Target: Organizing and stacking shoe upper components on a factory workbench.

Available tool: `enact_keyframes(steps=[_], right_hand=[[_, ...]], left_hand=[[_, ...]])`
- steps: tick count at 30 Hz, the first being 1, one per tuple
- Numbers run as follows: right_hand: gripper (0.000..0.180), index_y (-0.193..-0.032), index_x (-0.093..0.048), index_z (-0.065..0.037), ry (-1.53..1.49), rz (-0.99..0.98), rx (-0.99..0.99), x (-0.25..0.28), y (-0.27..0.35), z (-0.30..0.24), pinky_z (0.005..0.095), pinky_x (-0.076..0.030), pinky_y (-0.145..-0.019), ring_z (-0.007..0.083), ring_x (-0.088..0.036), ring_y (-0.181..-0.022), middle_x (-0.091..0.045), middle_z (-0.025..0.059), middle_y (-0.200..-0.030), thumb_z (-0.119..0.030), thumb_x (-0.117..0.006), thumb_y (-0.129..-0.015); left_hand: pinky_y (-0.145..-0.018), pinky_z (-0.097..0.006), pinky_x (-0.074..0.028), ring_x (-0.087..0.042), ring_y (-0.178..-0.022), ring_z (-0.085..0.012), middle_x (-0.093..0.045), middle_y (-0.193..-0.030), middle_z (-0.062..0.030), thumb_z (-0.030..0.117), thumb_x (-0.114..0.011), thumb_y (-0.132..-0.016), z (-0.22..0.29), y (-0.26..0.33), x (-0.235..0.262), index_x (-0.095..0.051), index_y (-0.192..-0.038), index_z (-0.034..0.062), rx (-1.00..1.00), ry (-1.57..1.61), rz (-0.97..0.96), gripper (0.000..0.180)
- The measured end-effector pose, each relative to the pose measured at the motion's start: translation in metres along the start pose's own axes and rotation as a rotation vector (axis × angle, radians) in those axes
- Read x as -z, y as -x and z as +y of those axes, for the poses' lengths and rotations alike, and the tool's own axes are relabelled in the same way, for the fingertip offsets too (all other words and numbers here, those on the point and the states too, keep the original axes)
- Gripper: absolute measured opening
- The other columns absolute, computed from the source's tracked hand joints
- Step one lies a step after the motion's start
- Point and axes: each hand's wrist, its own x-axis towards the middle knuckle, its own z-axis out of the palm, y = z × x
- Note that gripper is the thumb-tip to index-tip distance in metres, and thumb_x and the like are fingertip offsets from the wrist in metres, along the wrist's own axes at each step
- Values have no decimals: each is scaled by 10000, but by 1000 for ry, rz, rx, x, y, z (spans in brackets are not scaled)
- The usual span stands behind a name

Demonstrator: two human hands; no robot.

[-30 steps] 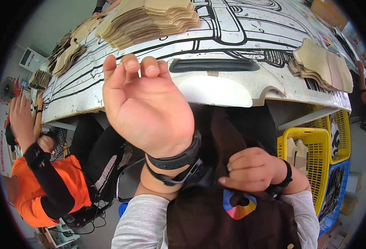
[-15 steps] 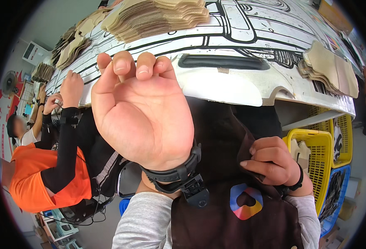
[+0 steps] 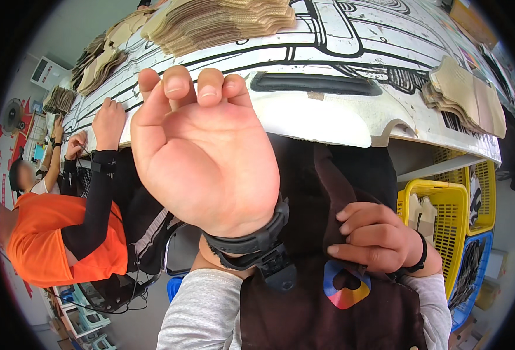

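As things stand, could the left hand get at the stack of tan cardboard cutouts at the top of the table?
Probably yes. The left hand is raised, open and empty, in front of the white table edge. The stack of cardboard cutouts lies just beyond its fingertips, with nothing between them. True distance is hard to judge.

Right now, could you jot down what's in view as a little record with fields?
left hand: left hand raised, empty, fingers curled, black wrist strap
right hand: right hand pinches the brown apron
table: white table with black line markings
on table: cardboard stacks
right side: yellow basket
left side: person in orange shirt working at the table
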Motion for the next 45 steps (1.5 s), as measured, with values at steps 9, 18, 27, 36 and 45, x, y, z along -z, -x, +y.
enact_keyframes(steps=[9,18,27,36,45], right_hand=[[300,-981,-617,41,-104,-109,152,-14,-12,-13,319,-508,-742,192,-540,-874,-518,76,-957,-95,-550,-722],[274,-908,-612,59,-2,-90,288,-29,-6,-13,301,-498,-740,183,-548,-793,-543,65,-863,-88,-564,-681],[82,-747,-592,-17,5,-19,242,-31,-3,-1,277,-504,-700,180,-552,-753,-510,51,-794,-59,-621,-683],[114,-800,-603,-7,106,-1,152,-28,-7,-6,256,-517,-683,175,-566,-735,-516,40,-788,-36,-636,-694],[115,-804,-608,-3,20,-1,215,-34,-4,1,257,-512,-668,171,-555,-730,-491,39,-777,-29,-642,-698]], left_hand=[[-696,-317,-353,-456,-684,-167,-495,-754,-22,48,-456,-824,-31,4,5,-440,-945,79,2,-70,73,125],[-676,-314,-352,-445,-664,-158,-482,-732,-18,46,-461,-818,-38,3,3,-429,-954,90,8,-90,135,146],[-663,-306,-349,-439,-644,-154,-482,-720,-15,44,-469,-809,-36,-2,9,-424,-949,94,-35,-119,171,156],[-648,-282,-374,-445,-632,-169,-475,-726,-34,63,-467,-809,-39,-3,13,-415,-1000,70,-64,-140,220,198],[-663,-302,-341,-420,-639,-151,-476,-715,-11,39,-466,-796,-35,-5,13,-414,-974,99,-60,-146,203,194]])
